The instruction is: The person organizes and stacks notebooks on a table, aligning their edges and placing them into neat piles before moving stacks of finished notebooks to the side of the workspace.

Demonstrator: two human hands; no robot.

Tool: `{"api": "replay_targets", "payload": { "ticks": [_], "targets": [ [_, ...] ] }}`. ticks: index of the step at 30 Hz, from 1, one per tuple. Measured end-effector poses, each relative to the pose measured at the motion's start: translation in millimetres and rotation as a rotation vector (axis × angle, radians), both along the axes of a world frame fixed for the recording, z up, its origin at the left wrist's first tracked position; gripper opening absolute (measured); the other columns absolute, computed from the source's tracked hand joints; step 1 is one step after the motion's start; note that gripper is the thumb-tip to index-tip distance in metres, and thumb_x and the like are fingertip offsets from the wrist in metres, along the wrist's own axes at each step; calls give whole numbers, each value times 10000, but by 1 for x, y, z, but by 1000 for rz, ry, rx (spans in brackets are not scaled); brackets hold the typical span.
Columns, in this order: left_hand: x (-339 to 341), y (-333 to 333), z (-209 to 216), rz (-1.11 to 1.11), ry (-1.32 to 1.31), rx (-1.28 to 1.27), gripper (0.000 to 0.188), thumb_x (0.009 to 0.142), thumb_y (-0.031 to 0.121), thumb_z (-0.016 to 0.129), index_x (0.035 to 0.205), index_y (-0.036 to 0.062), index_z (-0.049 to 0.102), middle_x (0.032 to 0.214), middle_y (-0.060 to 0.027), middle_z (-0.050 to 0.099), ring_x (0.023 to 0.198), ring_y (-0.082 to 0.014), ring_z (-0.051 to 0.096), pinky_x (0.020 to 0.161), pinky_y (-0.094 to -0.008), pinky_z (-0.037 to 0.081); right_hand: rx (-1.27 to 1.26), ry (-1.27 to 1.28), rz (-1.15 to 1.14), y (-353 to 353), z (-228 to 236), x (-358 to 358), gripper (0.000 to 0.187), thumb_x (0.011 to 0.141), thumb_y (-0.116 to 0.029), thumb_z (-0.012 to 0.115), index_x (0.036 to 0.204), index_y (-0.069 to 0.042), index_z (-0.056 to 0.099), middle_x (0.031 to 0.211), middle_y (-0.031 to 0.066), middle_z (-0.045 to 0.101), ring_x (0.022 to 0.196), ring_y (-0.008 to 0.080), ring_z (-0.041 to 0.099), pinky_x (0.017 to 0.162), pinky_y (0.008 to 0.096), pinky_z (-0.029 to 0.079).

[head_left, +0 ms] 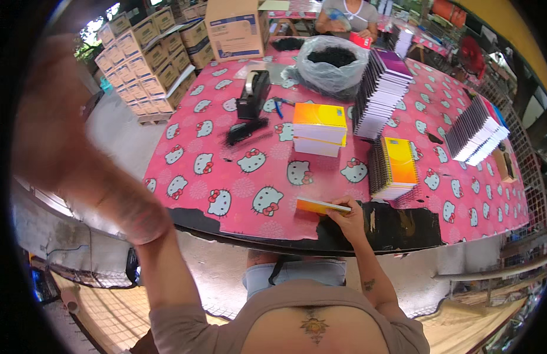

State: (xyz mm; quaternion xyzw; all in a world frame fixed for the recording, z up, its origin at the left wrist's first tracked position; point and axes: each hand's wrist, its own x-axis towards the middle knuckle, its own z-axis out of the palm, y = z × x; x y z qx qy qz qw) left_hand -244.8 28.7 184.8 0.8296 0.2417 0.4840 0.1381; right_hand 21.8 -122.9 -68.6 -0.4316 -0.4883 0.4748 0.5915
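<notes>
My right hand (347,219) is closed on a thin notebook (320,205) with a yellow-orange cover, tilted nearly edge-on just above the near edge of the table. My left hand (55,124) is raised high at the far left, close to the camera. Motion smears its fingers, so whether it holds anything is unclear. Beyond the right hand stands a pile of yellow-orange notebooks (319,121). To its right is a stack of spiral-bound notebooks (400,162) with similar covers. A black tape dispenser (253,97), blue-handled pliers (278,108) and a tangle of black strands (245,132) lie further back.
A pink patterned cover, torn at the front, lies over the table (244,183). A clear bag (332,65) of black material, a tall purple-covered notebook stack (379,88) and another stack (477,131) stand on it. Cartons (235,29) rise behind. Across the table a person (350,20) holds something red.
</notes>
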Motion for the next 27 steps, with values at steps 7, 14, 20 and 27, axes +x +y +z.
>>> {"api": "replay_targets", "payload": {
  "ticks": [7, 14, 20, 27],
  "targets": [
    [-4, 102, -149, 443, 450, -124, 283, 906, 300, 588, 1071, 78, 645, 974, -205, 655, 898, -394, 630, 784, -481, 514, 2, -107, 51, 6, 3, 7, 247, 899, 13, 666, 1145, 2, 647, 1068, 74, 676, 950, 140, 654, 868, 283, 538],
    [-1, 121, -255, 577, 536, 185, 160, 861, 88, 550, 993, 18, 607, 953, -143, 582, 894, -311, 592, 770, -427, 484, -67, -77, 116, 10, 1, 6, 266, 912, 13, 648, 1177, 9, 659, 1053, 48, 679, 917, 128, 658, 850, 278, 554],
    [22, 39, -219, 460, 181, -11, 272, 899, 81, 572, 1163, 44, 630, 959, -140, 588, 898, -339, 595, 737, -441, 478, -102, -52, 70, 11, -8, 1, 265, 920, 13, 638, 1184, 8, 655, 1059, 51, 678, 920, 114, 650, 842, 271, 553],
    [15, -77, -211, 106, 78, -364, 176, 894, 116, 678, 1041, 25, 712, 824, -122, 632, 666, -265, 593, 585, -360, 470, -109, 9, 109, 13, -7, -1, 259, 930, 9, 632, 1188, 2, 655, 1034, 45, 678, 909, 113, 647, 821, 266, 546]
  ]
}}
